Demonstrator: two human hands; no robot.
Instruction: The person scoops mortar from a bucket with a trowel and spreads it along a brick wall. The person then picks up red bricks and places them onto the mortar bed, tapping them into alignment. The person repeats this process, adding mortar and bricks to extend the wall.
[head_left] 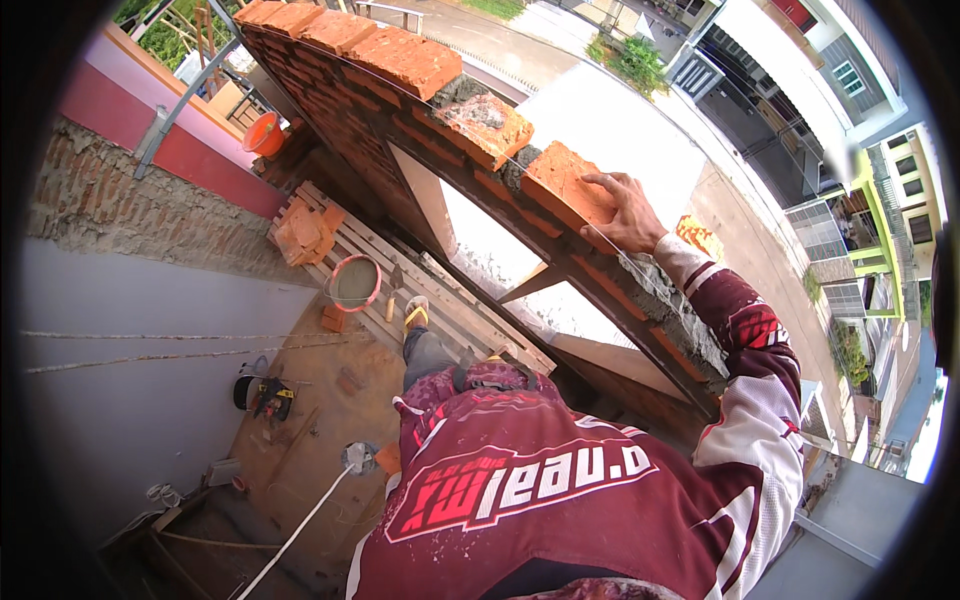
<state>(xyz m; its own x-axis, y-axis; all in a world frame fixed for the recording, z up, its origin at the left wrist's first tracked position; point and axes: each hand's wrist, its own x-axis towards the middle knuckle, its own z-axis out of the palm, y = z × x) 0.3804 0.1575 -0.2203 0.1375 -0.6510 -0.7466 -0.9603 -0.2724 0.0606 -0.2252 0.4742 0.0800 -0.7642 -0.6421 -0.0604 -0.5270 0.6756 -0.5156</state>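
Atop grey mortar on the brick wall (330,110), rough orange brick (565,180) under flat, spread right hand (628,215)

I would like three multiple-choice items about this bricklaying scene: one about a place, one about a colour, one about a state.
1. Where does the right hand rest?
A. on the end brick of the wall's top course
B. in the round pan
C. on the wooden planks

2. What colour is the rim of the round pan on the wooden planks?
A. blue
B. red
C. white

3. In what state is the end brick under the hand?
A. lying down on the planks
B. lifted in the air
C. lying on the mortar of the brick wall

Answers:
1 A, the palm and fingers lie flat on that brick.
2 B, a red ring surrounds its grey inside.
3 C, it lies on the top course with grey mortar under and beside it.
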